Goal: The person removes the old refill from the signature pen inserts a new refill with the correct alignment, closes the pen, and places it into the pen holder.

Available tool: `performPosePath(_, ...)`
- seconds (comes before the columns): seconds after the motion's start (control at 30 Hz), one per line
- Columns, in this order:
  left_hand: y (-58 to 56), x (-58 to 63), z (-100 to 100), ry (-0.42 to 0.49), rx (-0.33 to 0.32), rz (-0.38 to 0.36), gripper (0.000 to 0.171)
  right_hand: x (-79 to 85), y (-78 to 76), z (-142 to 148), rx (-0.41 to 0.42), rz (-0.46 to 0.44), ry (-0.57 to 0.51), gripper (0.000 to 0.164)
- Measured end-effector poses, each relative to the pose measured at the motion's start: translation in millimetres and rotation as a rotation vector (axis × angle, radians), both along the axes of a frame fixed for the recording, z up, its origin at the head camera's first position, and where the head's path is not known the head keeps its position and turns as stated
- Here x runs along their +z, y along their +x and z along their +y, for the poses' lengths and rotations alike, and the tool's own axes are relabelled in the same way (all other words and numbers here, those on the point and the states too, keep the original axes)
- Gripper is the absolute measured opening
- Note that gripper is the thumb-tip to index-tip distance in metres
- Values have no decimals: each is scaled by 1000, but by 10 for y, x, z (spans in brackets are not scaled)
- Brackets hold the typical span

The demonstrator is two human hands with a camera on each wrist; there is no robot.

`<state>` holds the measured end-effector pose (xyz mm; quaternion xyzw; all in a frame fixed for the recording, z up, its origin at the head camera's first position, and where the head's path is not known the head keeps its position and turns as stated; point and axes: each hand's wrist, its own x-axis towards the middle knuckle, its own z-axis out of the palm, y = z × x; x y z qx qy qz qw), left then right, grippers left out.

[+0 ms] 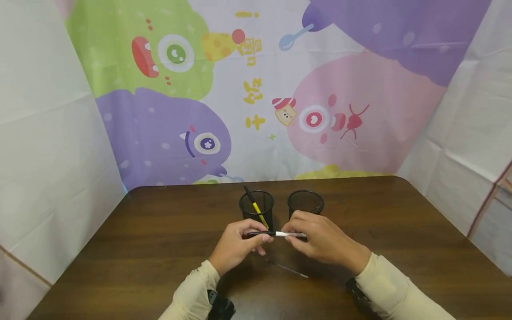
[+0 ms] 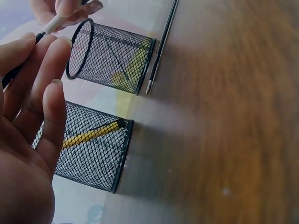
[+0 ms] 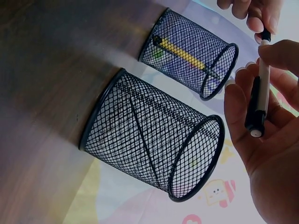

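Both hands meet over the table, holding a white and black pen (image 1: 281, 234) level between them. My left hand (image 1: 236, 243) pinches its black end between thumb and fingers, the other fingers loosely bent. My right hand (image 1: 320, 234) grips the white barrel; the right wrist view shows a black clip and end cap (image 3: 255, 126) at this end. Below the hands, a thin pen refill (image 2: 160, 51) with a metal tip lies on the table. Just behind the left hand stands a black mesh pen cup (image 2: 96, 161) with a yellow and black pen (image 1: 256, 208) leaning in it.
Behind the right hand stands a second black mesh cup (image 3: 154, 135), a thin dark stick (image 3: 144, 140) slanting inside it. The brown wooden table (image 1: 160, 249) reaches back to a cartoon-printed cloth (image 1: 256, 155). White cloth walls (image 1: 52, 133) rise at both sides.
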<state>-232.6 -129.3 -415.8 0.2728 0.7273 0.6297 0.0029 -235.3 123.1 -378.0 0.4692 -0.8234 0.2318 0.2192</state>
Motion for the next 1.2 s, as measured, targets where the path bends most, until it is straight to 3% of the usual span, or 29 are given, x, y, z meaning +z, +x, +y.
performPosePath(0.63,17,-16,-3,22,-27,10,15,-53,-13,-49,17,69,-42,14)
performPosePath(0.9,19,-11,2,22,-47,-23,16,-42,-1,-66,33,72,-55,16)
performPosePath(1.2,17,-12,10,36,-49,12,16,-42,2,-54,48,59,-56,12)
